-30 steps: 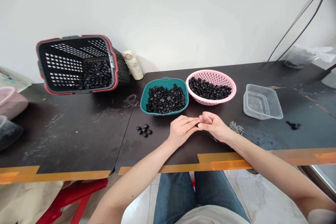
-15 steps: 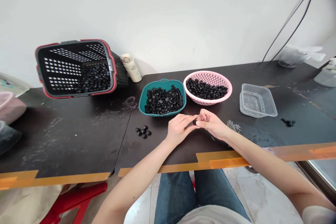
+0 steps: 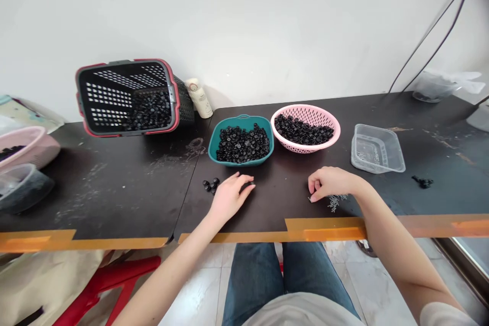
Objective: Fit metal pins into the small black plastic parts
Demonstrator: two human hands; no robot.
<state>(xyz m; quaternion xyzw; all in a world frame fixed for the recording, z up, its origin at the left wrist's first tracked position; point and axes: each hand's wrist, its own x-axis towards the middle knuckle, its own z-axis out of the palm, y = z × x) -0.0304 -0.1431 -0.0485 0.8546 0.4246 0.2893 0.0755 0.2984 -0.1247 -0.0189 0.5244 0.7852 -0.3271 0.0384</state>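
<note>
Small black discs (image 3: 211, 185) lay in a little group on the dark tabletop (image 3: 114, 198), just beside your left hand (image 3: 230, 196). That hand was palm down, its fingers (image 3: 244, 183) loosely curved and not clenched; I cannot tell if they held anything. Your right hand (image 3: 330, 183) rested further along the table, also with curved, relaxed fingers, near a scatter of thin grey screws (image 3: 336, 202) — whether it held one, I cannot tell. Behind your hands stood a teal basin (image 3: 244, 164) and a pink plastic colander (image 3: 305, 108), side by side, both full of black parts. To the right were a clear plastic tray (image 3: 376, 148) and a small black clump (image 3: 422, 181). On the left, a black basket (image 3: 126, 62) with red rim lay tipped against the wall — black parts inside it.
</note>
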